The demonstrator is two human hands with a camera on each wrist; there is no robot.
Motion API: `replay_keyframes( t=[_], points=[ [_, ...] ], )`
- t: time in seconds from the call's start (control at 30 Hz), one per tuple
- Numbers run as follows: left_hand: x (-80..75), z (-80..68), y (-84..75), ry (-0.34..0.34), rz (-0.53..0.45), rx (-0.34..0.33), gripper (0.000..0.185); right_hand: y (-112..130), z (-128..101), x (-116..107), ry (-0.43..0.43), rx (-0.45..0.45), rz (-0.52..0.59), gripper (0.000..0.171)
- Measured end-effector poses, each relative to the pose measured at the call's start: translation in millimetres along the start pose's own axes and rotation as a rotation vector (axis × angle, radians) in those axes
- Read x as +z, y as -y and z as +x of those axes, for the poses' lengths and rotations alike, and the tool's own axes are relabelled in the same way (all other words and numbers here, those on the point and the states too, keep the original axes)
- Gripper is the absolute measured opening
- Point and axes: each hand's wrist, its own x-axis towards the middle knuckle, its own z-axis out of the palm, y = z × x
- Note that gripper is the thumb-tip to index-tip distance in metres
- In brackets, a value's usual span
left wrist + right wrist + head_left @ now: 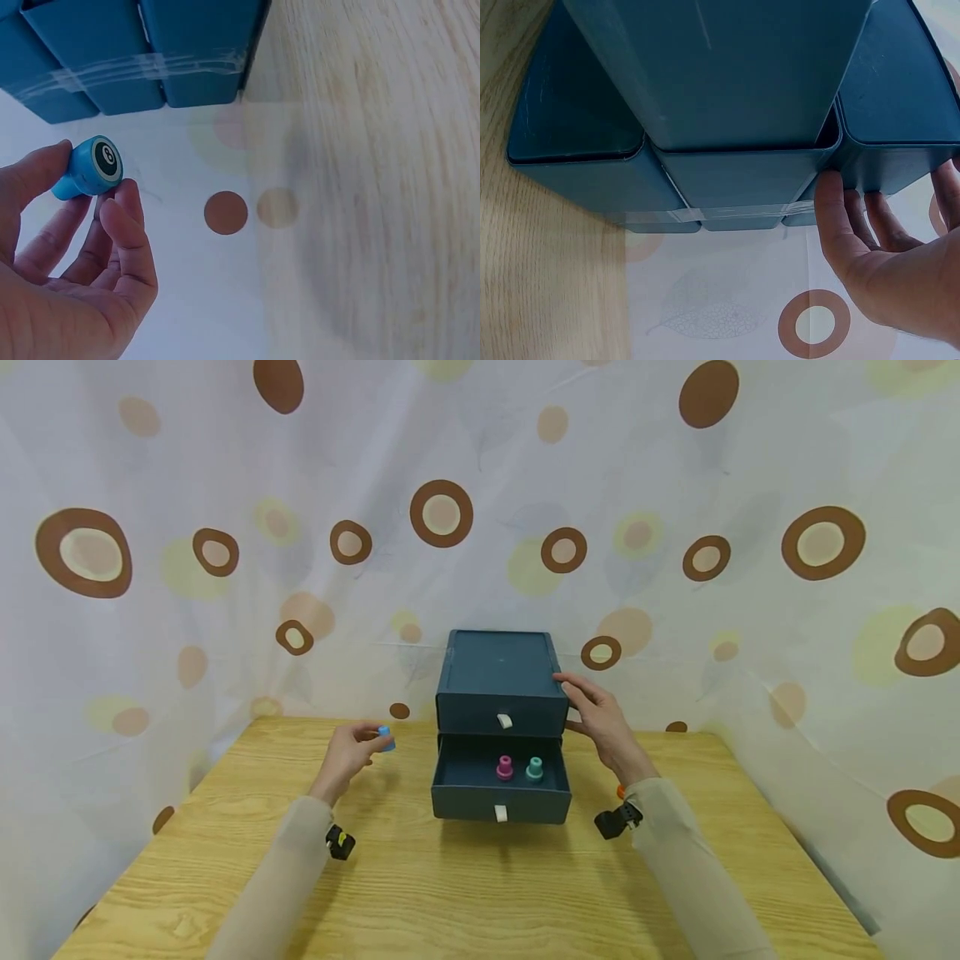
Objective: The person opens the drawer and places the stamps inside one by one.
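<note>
A dark blue drawer cabinet (501, 662) stands on the table with its middle drawer (501, 802) pulled out. In that drawer are a pink peg-shaped piece (505, 767) and a teal one (534, 769). Left of the cabinet, my left hand (351, 758) pinches a blue peg-shaped piece (96, 166) between thumb and fingers, above the table. The number 8 shows on its round end in the left wrist view. My right hand (606, 727) rests against the cabinet's upper right side, its fingers extended and spread along the side wall (885, 166).
An orange thing (620, 792) shows partly from behind my right wrist. The upper drawer, with a white pull tab (505, 721), is closed. A patterned curtain (495, 460) hangs behind the wooden table (405, 893). Clear tape (727, 213) runs across the cabinet's side.
</note>
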Motion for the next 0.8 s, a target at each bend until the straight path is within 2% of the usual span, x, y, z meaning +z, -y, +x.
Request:
replay_keyframes(
  t=[0.1, 0.23, 0.37, 0.8],
  points=[
    [-0.3, -8.5, -14.1, 0.002, 0.014, 0.019, 0.038, 1, 1, 0, 0.000, 0.003, -0.003, 0.053],
    [0.1, -9.6, -19.0, -0.006, 0.023, 0.032, 0.036, 1, 1, 1, -0.005, 0.007, -0.003, 0.053],
    [1.2, -5.5, -13.8, -0.014, 0.009, 0.043, 0.032, 0, 0, 2, -0.004, 0.011, 0.003, 0.053],
    [16.0, -18.2, -42.6, 0.015, -0.059, 0.142, 0.028, 2, 1, 3, -0.010, 0.013, 0.007, 0.052]
  ],
)
